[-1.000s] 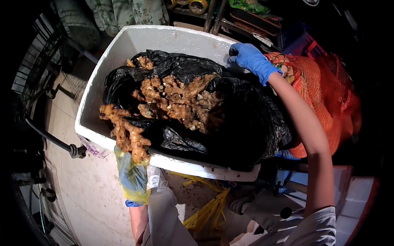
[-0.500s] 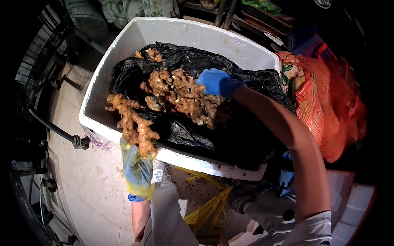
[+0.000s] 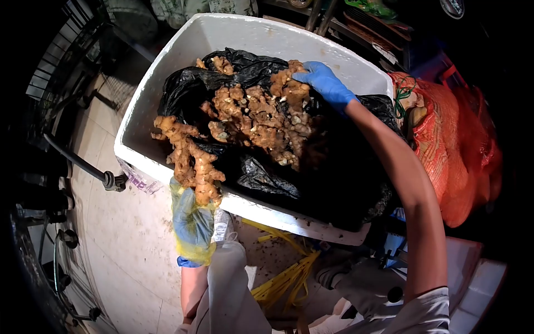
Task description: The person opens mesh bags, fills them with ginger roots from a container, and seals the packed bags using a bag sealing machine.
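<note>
My left hand (image 3: 192, 222), in a blue glove with a yellow mesh glove over it, is closed round the lower end of a large branched ginger root (image 3: 192, 156) at the box's near left rim. My right hand (image 3: 327, 83), in a blue glove, grips the upper right end of another ginger root (image 3: 289, 83); its fingertips are partly hidden. Below that piece lies a heap of knobbly ginger (image 3: 256, 117) on a black plastic bag (image 3: 189, 92). All this sits inside a white foam box (image 3: 136, 125).
An orange mesh sack (image 3: 445, 145) stands against the box's right side. Yellow strapping (image 3: 286, 278) lies on the pale floor (image 3: 128, 250) beside my legs. A dark bar with a clamp (image 3: 114, 181) juts in from the left. Shelves with goods fill the back right.
My right hand has moved up and away from the heap, with a ginger root now showing in its grip. The left hand still holds its root. The whole view has shifted slightly.
</note>
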{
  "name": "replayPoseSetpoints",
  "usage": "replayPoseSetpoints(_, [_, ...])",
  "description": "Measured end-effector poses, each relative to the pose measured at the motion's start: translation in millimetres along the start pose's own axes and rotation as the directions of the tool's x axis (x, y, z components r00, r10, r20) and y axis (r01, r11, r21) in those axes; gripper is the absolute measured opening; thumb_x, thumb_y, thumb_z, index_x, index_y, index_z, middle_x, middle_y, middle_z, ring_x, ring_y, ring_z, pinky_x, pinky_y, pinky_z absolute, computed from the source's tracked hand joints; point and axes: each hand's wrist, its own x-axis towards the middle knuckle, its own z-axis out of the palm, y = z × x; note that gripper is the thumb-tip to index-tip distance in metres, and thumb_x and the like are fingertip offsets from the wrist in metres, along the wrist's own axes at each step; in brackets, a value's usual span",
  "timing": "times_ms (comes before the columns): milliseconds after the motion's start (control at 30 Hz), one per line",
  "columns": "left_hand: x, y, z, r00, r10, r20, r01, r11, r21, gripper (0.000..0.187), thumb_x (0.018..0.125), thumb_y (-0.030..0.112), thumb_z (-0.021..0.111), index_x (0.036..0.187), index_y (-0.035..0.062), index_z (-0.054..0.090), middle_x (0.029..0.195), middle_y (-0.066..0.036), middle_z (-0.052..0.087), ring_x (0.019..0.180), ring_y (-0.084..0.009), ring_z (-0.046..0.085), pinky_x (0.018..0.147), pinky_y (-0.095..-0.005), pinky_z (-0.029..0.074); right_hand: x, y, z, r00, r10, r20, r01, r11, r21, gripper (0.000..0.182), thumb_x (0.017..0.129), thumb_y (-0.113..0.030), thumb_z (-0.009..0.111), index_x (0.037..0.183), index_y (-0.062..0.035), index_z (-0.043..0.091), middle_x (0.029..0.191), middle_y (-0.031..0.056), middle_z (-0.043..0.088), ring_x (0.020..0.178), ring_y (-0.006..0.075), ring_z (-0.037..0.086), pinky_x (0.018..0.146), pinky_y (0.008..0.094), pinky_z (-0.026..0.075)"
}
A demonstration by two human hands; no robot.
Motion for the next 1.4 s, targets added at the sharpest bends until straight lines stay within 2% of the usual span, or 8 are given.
replayPoseSetpoints(233, [-1, 1, 1, 0.999, -0.018, -0.050, 0.018, 1.000, -0.003, 0.041, 0.084, 0.009, 0.039, 0.124, 0.0060, 0.029, 0.118, -0.013, 0.041, 0.104, -0.0221, 0.047, 0.083, -0.0340, 0.045, -5, -4, 34, 0.817, -0.134, 0.561, 0.546, 0.494, -0.677, 0.023, 0.068, -0.020, 0.058, 0.086, -0.0046, 0.058, 0.086, 0.0165, 0.058, 0.081, 0.0344, 0.054, 0.071, 0.0415, 0.044])
replayPoseSetpoints(333, [1, 0, -1, 1.000, -0.006, 0.005, 0.006, 1.000, 0.000, 0.041, 0.086, 0.010, 0.037, 0.125, 0.0044, 0.026, 0.120, -0.015, 0.039, 0.105, -0.0238, 0.046, 0.083, -0.0353, 0.045, -3, -26, 54, 0.865, 0.084, 0.495, 0.293, 0.717, -0.633, 0.039, 0.065, -0.032, 0.065, 0.090, -0.0035, 0.057, 0.088, 0.0152, 0.056, 0.088, 0.0323, 0.051, 0.076, 0.0379, 0.041])
replayPoseSetpoints(500, [6, 4, 17, 0.999, 0.019, 0.043, -0.020, 0.999, 0.033, 0.045, 0.077, 0.014, 0.053, 0.117, 0.0070, 0.034, 0.114, -0.013, 0.043, 0.100, -0.0232, 0.049, 0.081, -0.0327, 0.046, 16, 8, 98, 0.882, -0.162, 0.443, 0.360, 0.837, -0.412, 0.049, 0.068, -0.009, 0.054, 0.115, -0.0064, 0.043, 0.113, 0.0179, 0.047, 0.105, 0.0299, 0.044, 0.088, 0.0353, 0.035])
replayPoseSetpoints(733, [7, 8, 16, 0.995, 0.045, 0.085, -0.047, 0.999, 0.018, 0.047, 0.075, 0.020, 0.056, 0.115, 0.0073, 0.034, 0.110, -0.015, 0.044, 0.094, -0.0223, 0.052, 0.075, -0.0316, 0.048, 9, 6, 97, 0.895, -0.173, 0.412, 0.414, 0.669, -0.618, 0.041, 0.067, -0.016, 0.062, 0.106, -0.0076, 0.051, 0.105, 0.0138, 0.052, 0.099, 0.0274, 0.048, 0.084, 0.0352, 0.038])
replayPoseSetpoints(1200, [5, 12, -23, 0.995, 0.094, 0.021, -0.085, 0.960, -0.268, 0.038, 0.085, 0.014, 0.040, 0.122, 0.0080, 0.032, 0.115, -0.012, 0.043, 0.101, -0.0249, 0.048, 0.081, -0.0405, 0.045, 28, 7, 56, 0.995, 0.049, -0.081, -0.056, 0.995, -0.086, 0.029, 0.067, -0.022, 0.063, 0.085, -0.0015, 0.054, 0.077, 0.0146, 0.056, 0.073, 0.0275, 0.053, 0.067, 0.0338, 0.040])
replayPoseSetpoints(1267, [5, 10, -27, 0.996, 0.083, 0.034, -0.070, 0.956, -0.284, 0.038, 0.085, 0.013, 0.040, 0.122, 0.0079, 0.032, 0.116, -0.012, 0.043, 0.102, -0.0248, 0.048, 0.081, -0.0402, 0.046, 19, -7, 55, 0.999, 0.032, 0.007, -0.028, 0.939, -0.344, 0.031, 0.069, -0.022, 0.061, 0.092, -0.0025, 0.053, 0.089, 0.0155, 0.055, 0.083, 0.0287, 0.052, 0.073, 0.0346, 0.040])
replayPoseSetpoints(1333, [4, 11, -27, 0.995, 0.094, 0.030, -0.082, 0.959, -0.272, 0.038, 0.085, 0.013, 0.040, 0.122, 0.0079, 0.032, 0.116, -0.012, 0.043, 0.101, -0.0247, 0.048, 0.081, -0.0404, 0.045, 13, -16, 73, 0.848, -0.530, -0.012, 0.362, 0.595, -0.718, 0.034, 0.072, -0.023, 0.059, 0.100, -0.0043, 0.050, 0.099, 0.0161, 0.052, 0.093, 0.0294, 0.048, 0.080, 0.0358, 0.038])
replayPoseSetpoints(1400, [3, 13, -26, 0.994, 0.106, 0.023, -0.096, 0.962, -0.256, 0.038, 0.085, 0.013, 0.040, 0.122, 0.0079, 0.032, 0.116, -0.012, 0.043, 0.101, -0.0246, 0.048, 0.081, -0.0406, 0.045, 1, -31, 91, 0.939, -0.296, 0.174, 0.344, 0.819, -0.460, 0.032, 0.073, -0.025, 0.058, 0.096, -0.0037, 0.052, 0.093, 0.0123, 0.055, 0.089, 0.0290, 0.050, 0.082, 0.0344, 0.038])
